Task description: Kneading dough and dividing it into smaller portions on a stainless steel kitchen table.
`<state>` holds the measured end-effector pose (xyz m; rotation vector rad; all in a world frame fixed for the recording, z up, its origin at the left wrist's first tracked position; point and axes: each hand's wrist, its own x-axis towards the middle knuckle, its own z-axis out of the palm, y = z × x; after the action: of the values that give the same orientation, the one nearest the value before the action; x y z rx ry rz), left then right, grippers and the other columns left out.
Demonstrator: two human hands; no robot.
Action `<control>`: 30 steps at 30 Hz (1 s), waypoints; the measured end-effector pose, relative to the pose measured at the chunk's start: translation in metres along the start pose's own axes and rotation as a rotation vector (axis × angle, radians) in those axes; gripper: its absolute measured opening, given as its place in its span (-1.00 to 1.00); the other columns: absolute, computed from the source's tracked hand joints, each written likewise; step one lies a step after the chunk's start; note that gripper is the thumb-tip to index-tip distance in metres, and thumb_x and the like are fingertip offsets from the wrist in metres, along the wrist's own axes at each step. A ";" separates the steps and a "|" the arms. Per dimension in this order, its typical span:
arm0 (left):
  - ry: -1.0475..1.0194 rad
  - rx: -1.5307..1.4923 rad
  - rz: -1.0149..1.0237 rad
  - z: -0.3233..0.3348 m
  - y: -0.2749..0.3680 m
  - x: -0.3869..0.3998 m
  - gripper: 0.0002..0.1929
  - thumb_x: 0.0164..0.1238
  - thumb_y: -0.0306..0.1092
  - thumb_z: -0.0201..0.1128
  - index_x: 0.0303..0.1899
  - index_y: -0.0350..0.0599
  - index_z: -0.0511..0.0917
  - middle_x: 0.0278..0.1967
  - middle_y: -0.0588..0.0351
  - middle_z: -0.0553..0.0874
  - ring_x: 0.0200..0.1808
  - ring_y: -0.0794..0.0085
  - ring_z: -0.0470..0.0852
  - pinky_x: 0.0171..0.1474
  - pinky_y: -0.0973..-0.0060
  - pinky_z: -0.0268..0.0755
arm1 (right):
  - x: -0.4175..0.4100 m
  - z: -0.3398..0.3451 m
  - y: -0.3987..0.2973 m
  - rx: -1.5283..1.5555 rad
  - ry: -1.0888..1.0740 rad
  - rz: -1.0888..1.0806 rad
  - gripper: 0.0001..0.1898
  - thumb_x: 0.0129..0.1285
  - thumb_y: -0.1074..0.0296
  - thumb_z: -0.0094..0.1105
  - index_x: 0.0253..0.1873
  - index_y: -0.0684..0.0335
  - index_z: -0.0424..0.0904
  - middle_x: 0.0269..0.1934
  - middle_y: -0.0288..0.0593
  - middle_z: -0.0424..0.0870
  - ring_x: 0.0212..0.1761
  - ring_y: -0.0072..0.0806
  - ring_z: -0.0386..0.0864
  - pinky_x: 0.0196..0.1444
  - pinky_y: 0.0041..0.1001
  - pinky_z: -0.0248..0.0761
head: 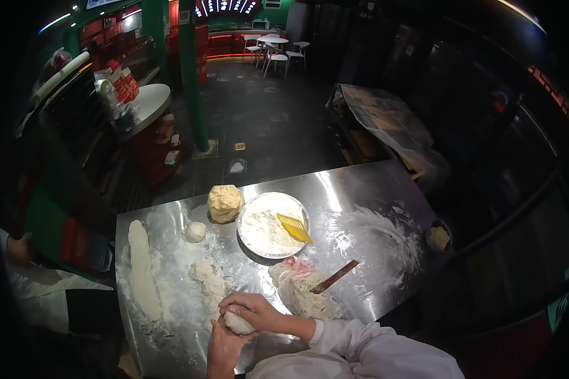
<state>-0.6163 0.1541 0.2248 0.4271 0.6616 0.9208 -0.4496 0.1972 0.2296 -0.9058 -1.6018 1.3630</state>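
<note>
A round ball of white dough (238,323) sits between my two hands, near the front edge of the steel table (261,365). My left hand (225,348) cups it from below and the left, while my right hand (253,308) curls over its top. Just beyond them lies a lumpy strip of dough (211,286), partly hidden by my hands. To the right is a pale, sticky mass (308,296), apparently in thin plastic, with a flat brown stick (334,277) resting on it. A smaller dough ball (196,232) stands alone farther back.
A long dough roll (144,272) lies along the table's left side. At the back are a bowl of flour (261,227) holding a yellow slotted scoop (294,227) and a yellowish lump (225,203). A small bowl (440,237) sits at right. Another person (38,284) is at left.
</note>
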 end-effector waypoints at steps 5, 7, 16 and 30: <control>0.137 -0.212 -0.012 -0.035 -0.025 0.013 -0.38 0.55 0.36 -0.10 0.38 0.18 0.33 0.29 0.22 0.48 0.31 0.33 0.50 0.22 0.14 0.51 | 0.007 0.013 -0.006 -0.105 -0.081 -0.282 -0.66 0.51 0.52 -0.03 0.31 0.26 0.50 0.09 -0.14 0.66 0.11 -0.21 0.64 0.18 -0.34 0.49; 0.142 -0.408 -0.044 -0.017 -0.020 0.015 -0.44 0.55 0.32 -0.06 0.34 0.23 0.38 0.27 0.27 0.51 0.27 0.34 0.54 0.17 0.17 0.54 | 0.010 0.015 0.001 -0.209 -0.196 -0.302 -0.60 0.54 0.39 -0.02 0.40 0.26 0.41 0.19 -0.09 0.60 0.22 -0.15 0.58 0.25 -0.28 0.45; 0.338 -0.099 0.151 -0.018 -0.013 0.024 -0.36 0.61 0.23 -0.07 0.38 -0.14 0.34 0.26 0.05 0.52 0.27 0.30 0.55 0.26 0.19 0.48 | 0.011 0.031 0.008 -0.337 0.043 -0.115 -0.49 0.53 0.11 0.03 0.43 0.24 0.35 0.30 0.03 0.49 0.33 -0.09 0.48 0.34 -0.28 0.34; 0.292 -0.367 0.068 -0.027 -0.022 0.012 -0.50 0.62 0.22 -0.12 0.22 0.08 0.50 0.13 0.18 0.63 0.18 0.32 0.62 0.22 0.17 0.51 | 0.016 0.024 -0.018 -0.519 0.057 -0.524 -0.67 0.50 0.18 0.08 0.15 0.29 0.57 0.18 0.07 0.58 0.22 -0.05 0.55 0.28 -0.25 0.36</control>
<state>-0.6169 0.1537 0.1876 -0.0136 0.7268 1.1557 -0.4779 0.1998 0.2478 -0.7234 -2.0077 0.5636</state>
